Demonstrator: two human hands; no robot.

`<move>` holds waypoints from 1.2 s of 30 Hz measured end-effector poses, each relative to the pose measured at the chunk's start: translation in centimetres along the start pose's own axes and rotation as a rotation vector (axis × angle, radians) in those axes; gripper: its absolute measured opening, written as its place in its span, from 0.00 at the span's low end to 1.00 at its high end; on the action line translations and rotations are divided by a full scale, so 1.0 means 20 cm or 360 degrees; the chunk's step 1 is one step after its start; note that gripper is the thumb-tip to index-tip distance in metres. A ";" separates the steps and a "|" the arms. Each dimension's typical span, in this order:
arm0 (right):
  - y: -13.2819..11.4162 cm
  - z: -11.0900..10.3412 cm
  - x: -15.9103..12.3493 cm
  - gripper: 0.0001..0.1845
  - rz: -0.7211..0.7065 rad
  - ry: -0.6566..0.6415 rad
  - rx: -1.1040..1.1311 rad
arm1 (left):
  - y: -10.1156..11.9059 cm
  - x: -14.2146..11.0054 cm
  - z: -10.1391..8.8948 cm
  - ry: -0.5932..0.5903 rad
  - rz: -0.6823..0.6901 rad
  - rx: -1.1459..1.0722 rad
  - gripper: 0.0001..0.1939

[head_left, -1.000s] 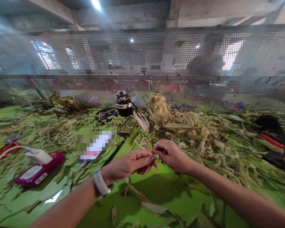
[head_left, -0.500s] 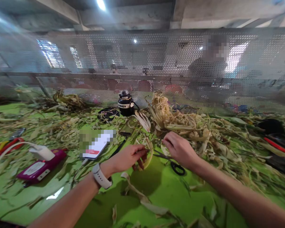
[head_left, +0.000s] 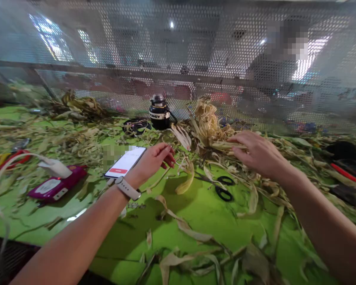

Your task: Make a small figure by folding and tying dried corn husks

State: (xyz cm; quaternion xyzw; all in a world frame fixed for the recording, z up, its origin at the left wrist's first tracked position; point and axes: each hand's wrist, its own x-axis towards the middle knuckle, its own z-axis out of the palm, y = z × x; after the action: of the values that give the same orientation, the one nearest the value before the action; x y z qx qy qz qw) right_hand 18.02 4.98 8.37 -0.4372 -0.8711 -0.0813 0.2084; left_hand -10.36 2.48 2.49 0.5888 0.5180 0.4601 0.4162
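My left hand hovers at the right edge of the phone, fingers loosely bent and nothing visible in them. Just right of its fingertips, a curled yellowish strip of dried husk rests on the green tabletop. My right hand is open, its fingers stretched left over the pile of dried husks. Whether its fingertips touch the pile, I cannot tell. Black-handled scissors lie between the two hands, their blades partly under husk strips. Behind them stands a pale tangled bundle of husk strips.
A phone with a lit screen and a purple power strip with a white charger lie left. A black bottle stands at the back before a perforated screen. Beyond it is a person. Loose husks litter the table.
My left hand has let go of the curled husk strip and drawn back left. The right hand has opened and moved right and away from the scissors to the husk pile. The view tilts lower.
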 end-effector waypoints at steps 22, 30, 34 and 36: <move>-0.26 -0.15 -0.27 0.05 -0.0436 -0.1150 0.0767 | 0.01 0.00 0.00 0.0147 0.0074 -0.0300 0.12; -0.18 -0.04 -0.03 0.11 -0.0205 -0.0936 0.0913 | -0.01 0.02 -0.01 0.0212 0.0042 -0.0388 0.12; -0.25 0.11 0.08 0.09 -0.0084 -0.0556 0.0829 | -0.01 0.02 0.00 0.0134 0.0065 -0.0327 0.12; -0.30 0.21 0.15 0.07 -0.0251 -0.0379 0.0666 | -0.03 0.02 0.01 0.0081 0.0083 -0.0299 0.12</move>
State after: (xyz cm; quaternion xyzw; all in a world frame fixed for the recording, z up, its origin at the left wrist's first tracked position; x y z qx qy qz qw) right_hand 10.41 4.80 6.16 -0.3218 -0.9188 0.1369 0.1832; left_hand -10.36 2.92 2.02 0.5486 0.4675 0.5320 0.4443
